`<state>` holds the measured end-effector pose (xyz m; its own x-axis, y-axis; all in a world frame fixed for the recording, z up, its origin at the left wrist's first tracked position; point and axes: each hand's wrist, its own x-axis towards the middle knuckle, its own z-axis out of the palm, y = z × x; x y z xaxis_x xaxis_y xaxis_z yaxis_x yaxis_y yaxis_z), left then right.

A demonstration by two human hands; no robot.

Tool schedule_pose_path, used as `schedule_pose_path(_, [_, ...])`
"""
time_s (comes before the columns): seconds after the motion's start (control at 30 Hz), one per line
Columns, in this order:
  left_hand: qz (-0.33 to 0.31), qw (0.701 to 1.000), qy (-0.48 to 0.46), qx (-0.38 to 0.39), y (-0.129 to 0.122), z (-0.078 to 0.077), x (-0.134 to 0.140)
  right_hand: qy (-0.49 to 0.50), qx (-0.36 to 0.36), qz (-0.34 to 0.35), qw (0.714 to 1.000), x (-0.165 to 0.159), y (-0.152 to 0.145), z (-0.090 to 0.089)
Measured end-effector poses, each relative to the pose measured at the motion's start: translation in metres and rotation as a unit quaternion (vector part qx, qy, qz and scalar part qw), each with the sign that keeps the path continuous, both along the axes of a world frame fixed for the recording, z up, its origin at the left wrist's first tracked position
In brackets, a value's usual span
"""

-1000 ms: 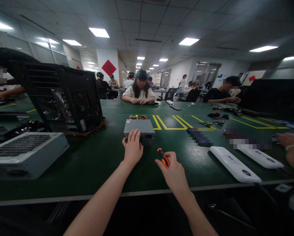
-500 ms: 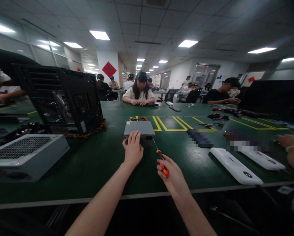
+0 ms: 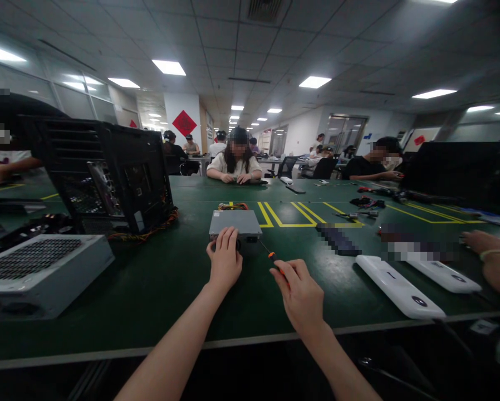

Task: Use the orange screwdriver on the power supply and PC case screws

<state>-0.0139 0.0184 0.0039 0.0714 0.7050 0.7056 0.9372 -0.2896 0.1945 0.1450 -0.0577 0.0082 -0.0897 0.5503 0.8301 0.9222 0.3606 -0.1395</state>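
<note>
A grey metal power supply (image 3: 235,220) lies flat on the green table, a bundle of coloured wires at its far side. My left hand (image 3: 225,255) grips its near edge, fingers over the top and thumb at the left of the front face. In my right hand (image 3: 300,292) is a screwdriver (image 3: 272,257) with an orange and black handle, closed between thumb and fingers. Its thin shaft points up and left at the right end of the front face, by the socket. Whether the tip touches a screw is too small to tell.
At left stand a black computer case (image 3: 108,172) and a larger white power supply (image 3: 49,273). To the right lie a dark phone-like object (image 3: 337,239), two white devices (image 3: 398,285), and cables (image 3: 367,203). A co-worker's hand (image 3: 496,256) rests at the right edge.
My right hand has shifted its hold on the screwdriver, now covering more of the handle, with the wrist turned. My left hand stays on the power supply. The whole view has tilted slightly upward.
</note>
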Motion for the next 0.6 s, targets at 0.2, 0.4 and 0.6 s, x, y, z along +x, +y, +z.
schedule_pose_path(0.2, [-0.004, 1.000, 0.005, -0.002, -0.002, 0.002, 0.000, -0.093, -0.004, 0.049, 0.994, -0.004, -0.004, -0.006])
schedule_pose_path(0.4, [-0.002, 1.000, 0.007, -0.010, -0.003, 0.003, -0.001, -0.113, 0.025, 0.008, 0.993, 0.007, 0.003, 0.000])
schedule_pose_path(0.6, [0.000, 1.000, 0.001, -0.009, -0.003, 0.003, 0.001, -0.133, -0.035, 0.066, 0.988, -0.001, -0.006, 0.005])
